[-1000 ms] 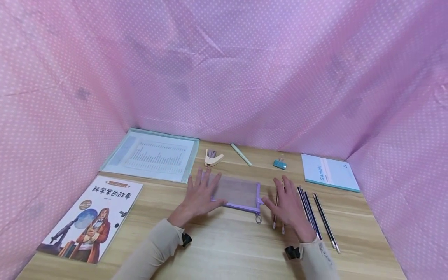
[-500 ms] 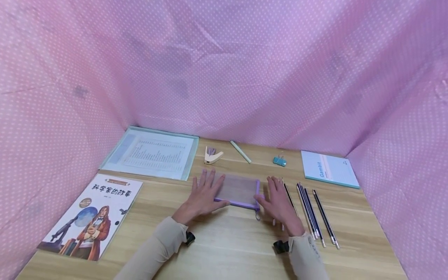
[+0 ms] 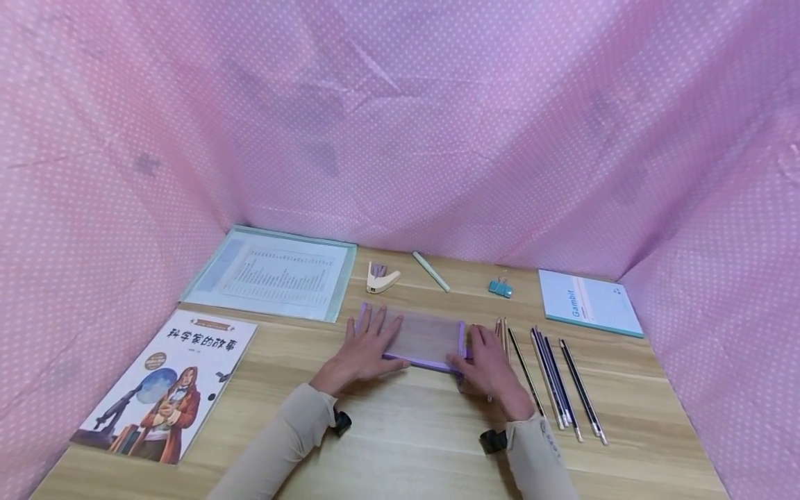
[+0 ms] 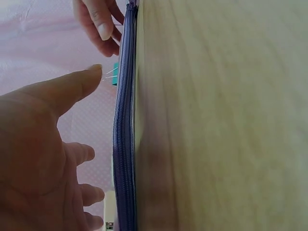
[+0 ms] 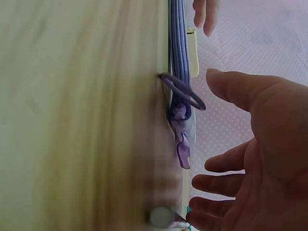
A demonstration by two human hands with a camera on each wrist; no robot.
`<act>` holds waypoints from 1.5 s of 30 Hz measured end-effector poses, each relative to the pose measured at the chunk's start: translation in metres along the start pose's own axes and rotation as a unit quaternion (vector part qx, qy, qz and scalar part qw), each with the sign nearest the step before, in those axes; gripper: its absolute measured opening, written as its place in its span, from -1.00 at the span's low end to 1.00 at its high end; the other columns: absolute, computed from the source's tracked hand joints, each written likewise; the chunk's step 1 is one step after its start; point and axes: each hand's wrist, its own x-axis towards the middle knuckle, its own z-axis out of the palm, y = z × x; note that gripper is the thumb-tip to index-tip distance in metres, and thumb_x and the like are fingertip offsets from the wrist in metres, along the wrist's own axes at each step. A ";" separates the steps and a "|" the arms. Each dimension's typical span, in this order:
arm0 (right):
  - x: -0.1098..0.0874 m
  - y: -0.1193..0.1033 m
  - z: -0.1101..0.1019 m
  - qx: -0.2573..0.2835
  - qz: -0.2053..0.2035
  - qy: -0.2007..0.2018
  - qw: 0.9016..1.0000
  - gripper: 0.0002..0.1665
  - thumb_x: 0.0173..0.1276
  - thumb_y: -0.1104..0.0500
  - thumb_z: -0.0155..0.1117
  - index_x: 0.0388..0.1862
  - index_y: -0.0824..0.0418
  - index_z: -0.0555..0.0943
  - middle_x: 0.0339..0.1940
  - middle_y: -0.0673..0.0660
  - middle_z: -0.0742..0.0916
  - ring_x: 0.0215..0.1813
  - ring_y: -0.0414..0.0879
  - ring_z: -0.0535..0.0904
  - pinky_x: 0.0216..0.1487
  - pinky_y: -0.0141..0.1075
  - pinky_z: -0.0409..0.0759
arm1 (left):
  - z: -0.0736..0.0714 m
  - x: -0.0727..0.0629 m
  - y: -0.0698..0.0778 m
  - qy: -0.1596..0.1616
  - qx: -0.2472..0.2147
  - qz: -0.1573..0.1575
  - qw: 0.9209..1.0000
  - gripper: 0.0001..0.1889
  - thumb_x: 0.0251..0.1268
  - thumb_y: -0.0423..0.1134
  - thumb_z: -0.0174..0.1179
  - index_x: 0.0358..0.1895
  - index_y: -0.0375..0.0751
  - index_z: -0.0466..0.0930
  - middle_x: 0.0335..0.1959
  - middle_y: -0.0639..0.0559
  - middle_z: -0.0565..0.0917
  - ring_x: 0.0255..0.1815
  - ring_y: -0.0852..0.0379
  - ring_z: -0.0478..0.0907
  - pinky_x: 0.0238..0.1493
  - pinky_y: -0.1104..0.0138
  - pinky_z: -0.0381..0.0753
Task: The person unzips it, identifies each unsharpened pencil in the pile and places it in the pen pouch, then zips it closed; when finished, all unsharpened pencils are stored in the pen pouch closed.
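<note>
Near the tabletop's (image 3: 406, 451) front-left corner: white, glossy, illustrated paperback book (image 3: 169, 396). Right side: slim dark wooden pencils (image 3: 553, 375), roughly lined front to back; light reddish-brown wooden pencils (image 3: 505, 333) just beside the right hand (image 3: 487, 361).

Mid-tabletop, well in from the left and right edges: flat, see-through purple-trimmed rectangular pouch (image 3: 431, 340), zip (image 4: 126, 120) toward the front edge, purple ring pull (image 5: 183, 91) at its right end. Left hand (image 3: 365, 351) spread over the pouch's left part, fingers apart, grasping nothing. Right hand at its right end, fingers relaxed, no grasp seen. Can't tell if either touches.

Step in hand, my read: getting both hands onto the pouch, nothing gripped yet. Next move would call for a pinch on the trim or ring pull, the left hand steadying the other end; pencils crowd the right hand.

Toward the back edge: pale clear-green plastic folder (image 3: 281, 274) at the back-left, cream V-shaped stapler-like tool (image 3: 382, 283), light green stick-shaped pen (image 3: 431, 271), teal metal binder clip (image 3: 500, 288), pale blue paper notebook (image 3: 590, 302) back-right. Behind: pink polka-dot cloth (image 3: 400, 139).
</note>
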 end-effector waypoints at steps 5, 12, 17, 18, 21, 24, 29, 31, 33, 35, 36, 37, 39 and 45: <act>0.001 -0.001 0.001 -0.032 -0.009 0.001 0.999 -0.06 0.39 -0.17 0.23 0.45 0.49 0.25 0.41 0.45 0.42 0.44 0.29 0.30 0.47 0.17 0.32 | 0.000 0.002 -0.004 -0.020 -0.020 0.006 1.000 -0.04 0.25 0.36 0.13 0.61 0.04 0.00 0.66 -0.26 -0.14 0.66 -0.38 -0.39 0.52 -0.39 -0.24; 0.001 0.001 0.003 -0.056 -0.020 -0.004 0.998 -0.13 0.40 -0.14 0.24 0.42 0.46 0.33 0.37 0.42 0.44 0.41 0.29 0.29 0.44 0.16 0.31 | 0.006 0.005 -0.012 -0.054 -0.028 0.014 0.998 -0.07 0.27 0.35 0.10 0.61 0.06 0.00 0.67 -0.22 -0.20 0.67 -0.33 -0.43 0.55 -0.34 -0.26; 0.001 0.000 0.004 -0.038 -0.018 -0.009 0.999 -0.11 0.40 -0.12 0.24 0.49 0.41 0.27 0.41 0.41 0.40 0.45 0.30 0.26 0.48 0.18 0.27 | 0.006 0.006 -0.011 -0.061 -0.027 0.008 0.998 -0.09 0.27 0.36 0.11 0.60 0.05 0.05 0.67 -0.22 -0.21 0.67 -0.32 -0.42 0.55 -0.35 -0.29; 0.001 0.000 0.004 -0.035 -0.019 -0.010 0.999 -0.11 0.40 -0.12 0.24 0.49 0.41 0.26 0.42 0.42 0.39 0.46 0.30 0.25 0.49 0.18 0.26 | 0.006 0.006 -0.010 -0.061 -0.027 0.007 0.998 -0.09 0.27 0.35 0.11 0.60 0.04 0.06 0.67 -0.23 -0.20 0.67 -0.32 -0.42 0.54 -0.36 -0.29; 0.001 -0.001 0.003 -0.028 -0.022 -0.010 0.999 -0.10 0.39 -0.10 0.25 0.49 0.42 0.25 0.43 0.43 0.39 0.47 0.30 0.26 0.49 0.19 0.26 | 0.005 0.005 -0.009 -0.063 -0.025 0.006 0.998 -0.09 0.27 0.34 0.12 0.60 0.03 0.06 0.67 -0.23 -0.20 0.67 -0.31 -0.40 0.54 -0.36 -0.29; 0.001 -0.001 0.003 -0.016 -0.027 -0.006 0.999 -0.11 0.38 -0.07 0.28 0.47 0.45 0.26 0.42 0.44 0.40 0.46 0.31 0.27 0.47 0.19 0.29 | 0.006 0.005 -0.009 -0.064 -0.020 0.006 0.998 -0.09 0.27 0.34 0.13 0.60 0.03 0.06 0.67 -0.23 -0.20 0.68 -0.31 -0.38 0.54 -0.36 -0.28; 0.000 -0.003 0.003 0.011 -0.028 -0.004 1.000 -0.13 0.37 -0.01 0.30 0.44 0.50 0.28 0.43 0.44 0.40 0.47 0.30 0.27 0.47 0.17 0.33 | 0.007 0.006 -0.009 -0.064 -0.009 0.005 0.998 -0.08 0.27 0.34 0.13 0.60 0.04 0.05 0.67 -0.22 -0.20 0.68 -0.30 -0.37 0.54 -0.35 -0.28; 0.000 -0.004 0.003 0.027 -0.020 -0.009 0.999 -0.12 0.37 0.01 0.31 0.45 0.50 0.25 0.46 0.44 0.37 0.49 0.30 0.26 0.48 0.16 0.32 | 0.008 0.006 -0.008 -0.064 -0.006 0.004 0.998 -0.08 0.27 0.34 0.13 0.60 0.04 0.05 0.67 -0.22 -0.20 0.68 -0.31 -0.37 0.55 -0.35 -0.27; 0.001 -0.005 0.002 0.044 -0.013 -0.013 0.999 -0.13 0.36 0.03 0.32 0.46 0.49 0.24 0.46 0.44 0.36 0.48 0.31 0.29 0.48 0.17 0.33 | 0.008 0.005 -0.008 -0.065 -0.004 0.003 0.998 -0.08 0.27 0.34 0.13 0.60 0.04 0.05 0.67 -0.22 -0.20 0.68 -0.31 -0.37 0.55 -0.35 -0.27; 0.000 -0.005 0.002 0.067 -0.007 -0.014 0.998 -0.14 0.35 0.06 0.34 0.46 0.47 0.25 0.45 0.44 0.38 0.44 0.31 0.35 0.45 0.15 0.38 | 0.009 0.005 -0.008 -0.067 -0.004 0.001 0.998 -0.08 0.27 0.34 0.12 0.60 0.04 0.05 0.67 -0.22 -0.20 0.68 -0.31 -0.37 0.55 -0.35 -0.28; 0.000 -0.005 0.002 0.082 -0.005 -0.013 0.997 -0.15 0.34 0.08 0.35 0.46 0.45 0.26 0.42 0.42 0.42 0.40 0.29 0.41 0.42 0.14 0.42 | 0.009 0.005 -0.008 -0.067 -0.004 0.000 0.998 -0.08 0.27 0.34 0.12 0.60 0.04 0.05 0.67 -0.23 -0.21 0.68 -0.31 -0.37 0.55 -0.35 -0.28; 0.001 -0.006 0.002 0.096 -0.003 -0.012 0.995 -0.17 0.33 0.10 0.35 0.45 0.44 0.28 0.39 0.41 0.45 0.35 0.27 0.46 0.38 0.11 0.47 | 0.009 0.005 -0.009 -0.066 -0.004 0.000 0.998 -0.08 0.27 0.34 0.12 0.60 0.03 0.05 0.67 -0.22 -0.21 0.68 -0.31 -0.38 0.55 -0.34 -0.29; 0.001 -0.006 0.002 0.125 -0.002 -0.007 0.992 -0.20 0.32 0.14 0.37 0.44 0.40 0.31 0.31 0.37 0.52 0.25 0.20 0.56 0.29 0.06 0.56 | 0.010 0.005 -0.009 -0.065 -0.004 0.000 0.998 -0.08 0.27 0.34 0.12 0.60 0.04 0.05 0.67 -0.22 -0.20 0.68 -0.31 -0.38 0.55 -0.34 -0.29; 0.002 -0.005 -0.002 0.191 0.018 -0.008 0.981 -0.26 0.34 0.18 0.34 0.45 0.31 0.33 0.15 0.31 0.66 0.09 0.10 0.67 0.13 -0.02 0.66 | 0.010 0.006 -0.010 -0.063 -0.005 0.001 0.998 -0.08 0.27 0.34 0.13 0.60 0.03 0.05 0.67 -0.23 -0.21 0.68 -0.31 -0.39 0.56 -0.33 -0.30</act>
